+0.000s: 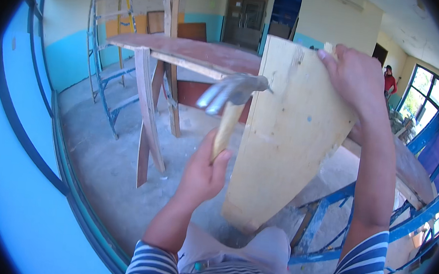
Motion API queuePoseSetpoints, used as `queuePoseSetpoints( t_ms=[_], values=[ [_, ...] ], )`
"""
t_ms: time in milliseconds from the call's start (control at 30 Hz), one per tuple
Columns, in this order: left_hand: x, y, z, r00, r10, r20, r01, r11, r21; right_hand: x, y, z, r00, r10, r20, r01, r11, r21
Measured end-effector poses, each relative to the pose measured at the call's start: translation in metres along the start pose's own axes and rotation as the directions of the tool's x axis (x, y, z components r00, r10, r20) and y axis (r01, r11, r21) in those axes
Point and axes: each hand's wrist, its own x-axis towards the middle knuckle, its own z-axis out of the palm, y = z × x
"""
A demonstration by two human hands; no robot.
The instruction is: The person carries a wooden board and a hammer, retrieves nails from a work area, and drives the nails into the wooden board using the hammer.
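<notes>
My left hand (203, 170) grips the wooden handle of a claw hammer (241, 90). The hammer's striking face is at a nail (270, 89) near the left edge of a pale plywood panel (289, 138); whether they touch I cannot tell. This panel stands tilted before me, wide at the top and narrowing towards my legs. Over its top right edge my right hand (357, 76) is closed, thumb on the near face and the other fingers partly hidden behind it. Small dark marks and a bluish spot dot the wood.
Beyond the panel stands a reddish-brown board (195, 50) on wooden legs (150, 108). A paint-spattered stepladder (110, 51) is at the back left, beside the window wall (19, 129). Blue metal framing (319, 222) lies close on my right. Far right, a person in red (391, 83) stands.
</notes>
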Motion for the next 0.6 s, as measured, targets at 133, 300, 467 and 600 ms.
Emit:
queuePoseSetpoints(
  t_ms=[133, 300, 467, 600],
  values=[
    [-0.004, 0.013, -0.011, 0.926, 0.221, -0.305, -0.319, 0.891, -0.322, -0.002, 0.002, -0.001, 1.000, -0.003, 0.005, 0.003, 1.000, -0.029],
    [0.004, -0.025, 0.001, 0.898, 0.441, 0.007, -0.398, 0.803, 0.444, -0.001, -0.001, -0.002, 1.000, -0.012, -0.002, 0.012, 1.000, 0.014],
    [-0.009, -0.017, 0.008, 0.990, 0.078, -0.114, -0.101, 0.973, -0.208, -0.003, 0.002, 0.003, 1.000, -0.003, -0.010, 0.002, 0.999, -0.045],
    [0.002, 0.021, 0.004, 0.773, 0.302, -0.558, -0.611, 0.590, -0.527, -0.004, 0.000, -0.004, 1.000, 0.017, 0.010, -0.017, 1.000, 0.020]
  ],
)
